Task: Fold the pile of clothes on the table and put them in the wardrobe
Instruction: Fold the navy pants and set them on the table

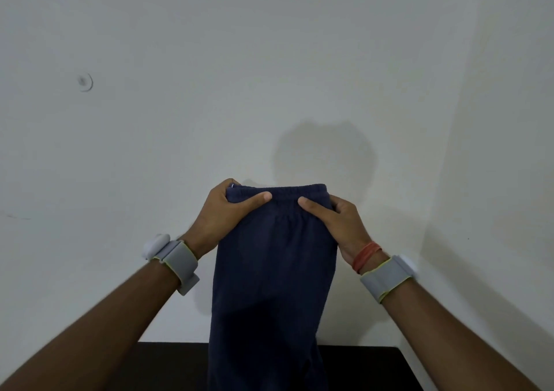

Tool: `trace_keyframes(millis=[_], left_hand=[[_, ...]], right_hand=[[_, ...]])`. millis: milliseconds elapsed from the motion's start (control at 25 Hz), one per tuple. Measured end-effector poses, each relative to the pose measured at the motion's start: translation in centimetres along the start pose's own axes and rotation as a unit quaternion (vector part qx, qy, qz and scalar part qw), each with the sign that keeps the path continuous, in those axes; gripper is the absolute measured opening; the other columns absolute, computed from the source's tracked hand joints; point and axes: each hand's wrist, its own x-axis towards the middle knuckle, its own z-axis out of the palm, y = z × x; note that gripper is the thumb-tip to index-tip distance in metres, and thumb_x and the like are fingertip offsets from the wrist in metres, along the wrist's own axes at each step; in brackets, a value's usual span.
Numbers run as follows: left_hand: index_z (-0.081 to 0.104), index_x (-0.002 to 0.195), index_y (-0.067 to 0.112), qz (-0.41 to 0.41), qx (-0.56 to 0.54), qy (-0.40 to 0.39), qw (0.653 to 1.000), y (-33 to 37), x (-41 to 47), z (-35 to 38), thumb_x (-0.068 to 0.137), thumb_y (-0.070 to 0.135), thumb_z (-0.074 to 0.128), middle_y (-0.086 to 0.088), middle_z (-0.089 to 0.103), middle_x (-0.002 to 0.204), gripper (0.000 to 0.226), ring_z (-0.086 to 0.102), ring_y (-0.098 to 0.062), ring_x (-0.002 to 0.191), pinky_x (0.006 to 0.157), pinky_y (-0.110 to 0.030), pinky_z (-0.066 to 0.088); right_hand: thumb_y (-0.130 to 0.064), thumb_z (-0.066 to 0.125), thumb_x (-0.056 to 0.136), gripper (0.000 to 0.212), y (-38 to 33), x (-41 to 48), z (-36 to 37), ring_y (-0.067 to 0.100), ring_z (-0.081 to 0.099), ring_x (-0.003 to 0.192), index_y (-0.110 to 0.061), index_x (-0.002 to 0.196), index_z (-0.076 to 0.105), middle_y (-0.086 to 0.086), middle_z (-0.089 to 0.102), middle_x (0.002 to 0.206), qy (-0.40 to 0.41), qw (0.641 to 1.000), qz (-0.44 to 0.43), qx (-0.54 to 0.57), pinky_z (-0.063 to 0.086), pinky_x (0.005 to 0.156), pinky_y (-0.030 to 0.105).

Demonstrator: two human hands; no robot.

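Trousers [271, 270], navy blue with a gathered elastic waistband [287, 192], hang in the air in front of a pale wall [269, 60], held up by the waist above the far edge of a dark table [368, 366]. From where I run this, I have both hands on the cloth. The left hand [218, 213] pinches the left corner of the waistband, thumb laid flat across the front and fingers curled behind. The right hand [335, 225] grips the right corner the same way. The two thumbs point toward each other, close but apart. I judge the lift lets the cloth's own weight pull the legs straight, so I can check they hang even before I lay them down to fold. The lower part runs out of the bottom of the picture, so I cannot tell whether the hems touch the table. A grey strap [180, 263] wraps the left wrist and a matching one the right, which also wears a red thread [367, 254]. Hands and cloth cast a soft shadow [323, 150] on the wall. No pile of clothes and no wardrobe shows here.
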Motion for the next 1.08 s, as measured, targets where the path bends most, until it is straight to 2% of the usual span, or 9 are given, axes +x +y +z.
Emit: trace_keyframes(millis=[160,240,400,520,640,720,800,920,1080], left_hand=[[0.063,0.103,0.008,-0.062,-0.066,-0.154,0.984,0.1,0.2,-1.6,0.081,0.010,0.081,-0.007,0.075,0.102,0.029,0.072,-0.024,0.097,0.078,-0.029,0.058],[0.066,0.110,0.007,-0.060,-0.057,-0.193,0.978,0.0,0.4,-2.4,0.085,0.003,0.075,-0.012,0.075,0.110,0.027,0.071,-0.029,0.105,0.083,-0.031,0.059],[0.068,0.115,0.010,0.025,0.013,-0.105,0.994,1.1,1.3,-3.0,0.090,0.017,0.075,-0.006,0.074,0.112,0.027,0.071,-0.023,0.106,0.086,-0.031,0.059],[0.064,0.115,0.013,0.089,0.041,-0.028,0.995,2.7,2.6,-2.9,0.093,0.029,0.072,-0.004,0.072,0.113,0.029,0.070,-0.017,0.104,0.084,-0.029,0.059],[0.061,0.119,0.008,0.105,-0.009,0.014,0.994,4.2,3.1,-2.7,0.097,0.033,0.066,-0.007,0.070,0.115,0.033,0.068,-0.015,0.100,0.084,-0.029,0.058],[0.059,0.120,0.006,0.101,-0.012,0.007,0.995,3.9,2.7,-2.8,0.099,0.032,0.063,-0.004,0.069,0.111,0.034,0.067,-0.012,0.098,0.082,-0.026,0.057],[0.057,0.120,0.004,0.105,0.003,-0.003,0.994,3.3,2.6,-3.0,0.099,0.032,0.063,-0.008,0.069,0.112,0.035,0.067,-0.014,0.098,0.084,-0.030,0.058],[0.057,0.123,-0.001,0.095,-0.042,0.003,0.995,3.5,2.3,-3.5,0.097,0.024,0.067,-0.012,0.071,0.110,0.038,0.069,-0.017,0.095,0.084,-0.033,0.059],[0.063,0.125,0.001,-0.020,-0.049,-0.135,0.989,2.7,1.3,-4.3,0.090,0.010,0.070,-0.011,0.073,0.116,0.036,0.072,-0.022,0.103,0.083,-0.028,0.059]], right_hand=[[-0.028,0.073,0.091,0.026,-0.8,0.5,-0.4,0.024,0.071,0.106,-0.009,0.109,0.075,0.007,0.076,0.110,-0.015,0.999,-0.010,0.036,0.056,0.097,0.038],[-0.029,0.071,0.094,0.026,-0.9,0.7,-0.9,0.023,0.070,0.108,-0.010,0.111,0.074,0.006,0.076,0.112,-0.020,0.999,-0.018,0.039,0.055,0.098,0.037],[-0.030,0.072,0.093,0.026,-2.6,1.2,-0.8,0.021,0.071,0.104,-0.010,0.109,0.073,0.003,0.077,0.108,-0.011,0.998,-0.059,-0.005,0.057,0.092,0.033],[-0.025,0.077,0.090,0.030,-5.4,2.4,-0.5,0.019,0.073,0.097,-0.006,0.111,0.070,0.007,0.077,0.105,0.006,0.995,-0.104,0.012,0.058,0.084,0.030],[-0.020,0.080,0.085,0.040,-7.1,3.3,-0.8,0.024,0.072,0.107,-0.007,0.120,0.067,0.008,0.075,0.114,-0.071,0.995,-0.070,0.016,0.058,0.092,0.034],[-0.014,0.080,0.084,0.038,-6.7,3.1,-1.1,0.024,0.070,0.112,-0.005,0.120,0.069,0.008,0.074,0.117,-0.127,0.991,-0.025,-0.028,0.056,0.098,0.036],[-0.014,0.079,0.085,0.035,-6.1,3.2,-1.2,0.024,0.070,0.111,-0.005,0.118,0.071,0.008,0.074,0.117,-0.110,0.993,-0.035,-0.036,0.055,0.101,0.038],[-0.020,0.077,0.088,0.035,-5.5,3.3,-0.9,0.024,0.069,0.112,-0.006,0.120,0.071,0.007,0.073,0.119,-0.098,0.994,-0.044,-0.018,0.054,0.102,0.041],[-0.025,0.075,0.091,0.040,-3.4,2.8,-0.6,0.022,0.069,0.113,-0.010,0.126,0.067,0.005,0.072,0.123,-0.129,0.990,0.038,-0.049,0.056,0.099,0.043]])
